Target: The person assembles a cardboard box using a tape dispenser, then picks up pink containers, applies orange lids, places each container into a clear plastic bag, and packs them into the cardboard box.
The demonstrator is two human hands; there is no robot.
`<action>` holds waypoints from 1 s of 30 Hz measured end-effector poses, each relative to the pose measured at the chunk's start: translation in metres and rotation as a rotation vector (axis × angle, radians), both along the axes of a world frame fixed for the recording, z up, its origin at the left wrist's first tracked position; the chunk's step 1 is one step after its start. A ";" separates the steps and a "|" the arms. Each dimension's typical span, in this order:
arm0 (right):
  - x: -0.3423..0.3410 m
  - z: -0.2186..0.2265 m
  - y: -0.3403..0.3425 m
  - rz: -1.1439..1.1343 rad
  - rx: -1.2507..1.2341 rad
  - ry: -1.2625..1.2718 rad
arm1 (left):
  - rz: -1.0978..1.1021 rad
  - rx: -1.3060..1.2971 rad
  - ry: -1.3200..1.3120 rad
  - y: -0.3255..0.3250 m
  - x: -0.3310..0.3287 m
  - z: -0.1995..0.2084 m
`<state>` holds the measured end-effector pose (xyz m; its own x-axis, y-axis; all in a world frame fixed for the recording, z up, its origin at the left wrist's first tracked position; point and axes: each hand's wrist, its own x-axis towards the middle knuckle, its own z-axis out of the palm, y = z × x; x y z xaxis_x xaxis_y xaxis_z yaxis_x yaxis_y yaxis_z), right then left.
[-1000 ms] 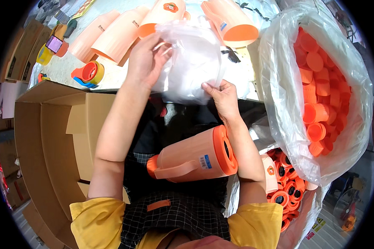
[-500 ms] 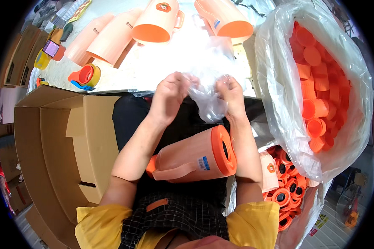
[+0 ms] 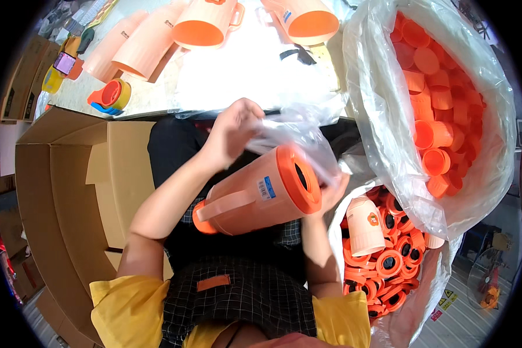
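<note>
A peach-coloured jug (image 3: 243, 200) with a handle, a blue-and-white label and orange ends lies tilted over my lap. Its wide orange end, with a black opening or disc, points to the right. Just beyond it, my left hand (image 3: 238, 130) is closed on one edge of a clear plastic bag (image 3: 298, 130). The film stretches across to my right hand (image 3: 334, 192), closed on the bag's other side beside the jug's wide end. Blur and the jug hide part of the right fingers.
Several peach jug bodies (image 3: 200, 29) lie on the white table, near tape rolls (image 3: 115, 94). On the left stands an open cardboard box (image 3: 69, 191). To the right are a plastic sack (image 3: 371, 75) of orange cups and another holding orange rings (image 3: 388, 264).
My right hand has come down and toward me, pulling the bag wider beside the jug's end. The jug has risen and tilted more. My left hand stays near its place.
</note>
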<state>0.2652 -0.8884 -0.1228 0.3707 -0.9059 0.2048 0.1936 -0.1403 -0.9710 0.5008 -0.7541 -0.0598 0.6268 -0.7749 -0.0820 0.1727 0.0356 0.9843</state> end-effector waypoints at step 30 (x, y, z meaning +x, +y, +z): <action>0.015 0.065 0.143 1.327 0.030 0.550 | 0.052 1.893 -0.539 0.695 -0.242 -0.042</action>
<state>0.2802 -0.7456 -0.0575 0.9537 0.1647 -0.2516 -0.2308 -0.1354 -0.9635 0.2588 -0.0590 -0.1015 0.8807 0.0800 -0.4669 -0.0726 -0.9512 -0.3000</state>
